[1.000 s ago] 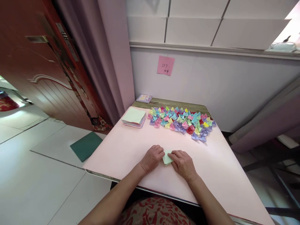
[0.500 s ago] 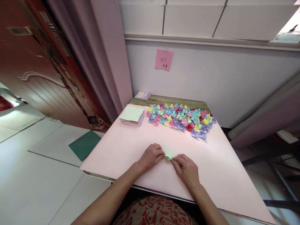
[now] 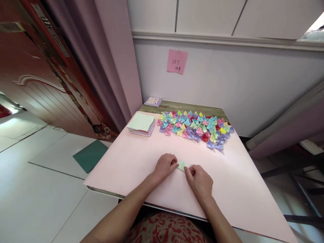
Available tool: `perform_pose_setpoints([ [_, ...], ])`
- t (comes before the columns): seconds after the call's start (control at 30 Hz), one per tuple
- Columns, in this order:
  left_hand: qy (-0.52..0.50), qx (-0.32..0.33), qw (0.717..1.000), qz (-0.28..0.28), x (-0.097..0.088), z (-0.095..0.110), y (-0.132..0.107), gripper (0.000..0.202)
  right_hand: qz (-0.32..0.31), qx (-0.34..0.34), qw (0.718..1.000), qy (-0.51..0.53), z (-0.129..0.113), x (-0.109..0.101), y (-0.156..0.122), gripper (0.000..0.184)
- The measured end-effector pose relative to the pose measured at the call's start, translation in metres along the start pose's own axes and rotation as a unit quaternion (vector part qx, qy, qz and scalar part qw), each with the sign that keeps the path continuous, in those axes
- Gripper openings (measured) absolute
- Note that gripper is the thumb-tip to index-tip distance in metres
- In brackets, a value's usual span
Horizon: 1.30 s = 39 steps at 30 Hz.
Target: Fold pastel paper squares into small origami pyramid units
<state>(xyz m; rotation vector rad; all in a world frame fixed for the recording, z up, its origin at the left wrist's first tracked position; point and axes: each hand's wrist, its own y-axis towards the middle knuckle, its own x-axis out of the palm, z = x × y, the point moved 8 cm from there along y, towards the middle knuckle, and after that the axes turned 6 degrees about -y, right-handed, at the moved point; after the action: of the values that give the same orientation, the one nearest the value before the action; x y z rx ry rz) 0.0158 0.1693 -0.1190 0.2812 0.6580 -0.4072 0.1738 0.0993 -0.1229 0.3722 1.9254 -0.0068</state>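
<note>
A small piece of folded light-green paper point(image 3: 181, 165) lies between my two hands, close above or on the pink table covering. My left hand point(image 3: 165, 166) pinches its left end with thumb and fingers. At its right end my right hand point(image 3: 199, 180) grips it, the thumb pressed on the near corner. The paper looks flat, with crease lines across it. Beyond the hands, many folded paper pieces point(image 3: 193, 125) in pink, blue, yellow, green, red and purple stand crowded together.
A stack of square coloured paper point(image 3: 141, 122) sits at the table's left. Behind it is a small printed packet point(image 3: 153, 101). The pink-covered table point(image 3: 121, 162) meets the wall, which bears a pink note point(image 3: 177, 61). A green sheet point(image 3: 90, 156) lies on the floor.
The green paper stood partly raised and open in the middle; now it lies flatter. My right thumb has shifted onto its near corner. The view has tilted slightly.
</note>
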Motion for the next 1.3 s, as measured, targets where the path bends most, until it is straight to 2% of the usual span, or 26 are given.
perform_pose_setpoints([
  [0.17, 0.022, 0.012, 0.999, 0.029, 0.001, 0.0, -0.004, 0.003, 0.02, -0.004, 1.0, -0.023, 0.0, 0.002, 0.0, 0.034],
  [0.3, 0.084, 0.038, 0.993, 0.07, 0.002, 0.008, -0.012, 0.006, 0.046, -0.014, 0.999, -0.02, -0.001, 0.003, -0.002, 0.023],
  [0.37, 0.152, 0.096, 0.981, 0.078, 0.007, 0.021, -0.017, 0.006, 0.069, -0.063, 0.995, -0.028, -0.01, 0.002, -0.005, 0.021],
  [0.43, 0.215, 0.176, 0.959, 0.049, 0.022, 0.036, -0.025, 0.014, 0.096, -0.135, 0.985, -0.047, -0.023, 0.0, -0.008, 0.021],
  [0.5, 0.246, 0.214, 0.945, 0.018, 0.036, 0.043, -0.032, 0.018, 0.109, -0.19, 0.973, -0.069, -0.033, 0.002, -0.011, 0.022],
  [0.63, 0.255, 0.203, 0.945, 0.009, 0.046, 0.044, -0.044, 0.025, 0.093, -0.228, 0.964, -0.102, -0.038, 0.011, -0.011, 0.026],
  [0.8, 0.233, 0.203, 0.951, 0.015, 0.044, 0.049, -0.055, 0.039, 0.064, -0.225, 0.965, -0.119, -0.036, 0.02, -0.009, 0.03],
  [0.97, 0.221, 0.201, 0.954, 0.023, 0.038, 0.053, -0.056, 0.035, 0.032, -0.193, 0.975, -0.101, -0.033, 0.021, -0.004, 0.029],
  [1.17, 0.224, 0.197, 0.954, 0.026, 0.036, 0.056, -0.055, 0.028, 0.009, -0.191, 0.977, -0.098, -0.036, 0.017, -0.003, 0.028],
  [1.3, 0.222, 0.185, 0.957, 0.023, 0.034, 0.058, -0.054, 0.023, -0.002, -0.195, 0.98, -0.049, -0.033, 0.012, -0.002, 0.027],
])
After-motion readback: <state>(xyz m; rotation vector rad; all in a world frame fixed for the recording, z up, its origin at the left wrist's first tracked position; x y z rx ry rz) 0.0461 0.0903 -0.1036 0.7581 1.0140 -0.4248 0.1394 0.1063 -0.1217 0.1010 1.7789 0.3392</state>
